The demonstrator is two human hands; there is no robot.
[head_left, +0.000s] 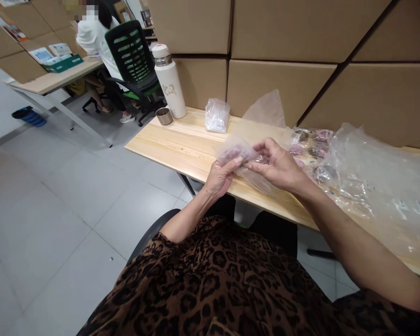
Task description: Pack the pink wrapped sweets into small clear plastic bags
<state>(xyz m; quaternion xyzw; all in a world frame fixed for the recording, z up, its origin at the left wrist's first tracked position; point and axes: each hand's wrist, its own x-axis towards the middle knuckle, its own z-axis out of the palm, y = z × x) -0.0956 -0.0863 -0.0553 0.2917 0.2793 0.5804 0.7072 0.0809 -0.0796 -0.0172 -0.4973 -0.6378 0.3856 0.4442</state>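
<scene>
My left hand (223, 176) pinches a clear plastic bag (235, 148) with something pinkish inside, just over the table's front edge. Thumb and fingers of my right hand (275, 163) close on the same bag from the other side. Its contents are too blurred to name. A larger translucent plastic sheet or bag (266, 112) rises behind my hands. To the right of my right hand lie several small clear packets (315, 144) with pink and brown contents.
On the wooden table (171, 144) stand a white thermos (170, 86), a metal cup (164, 116) and a folded stack of clear bags (217, 115). Large plastic bags (388, 186) cover the right side. Cardboard boxes (280, 88) wall the back. A person (94, 37) sits at another table.
</scene>
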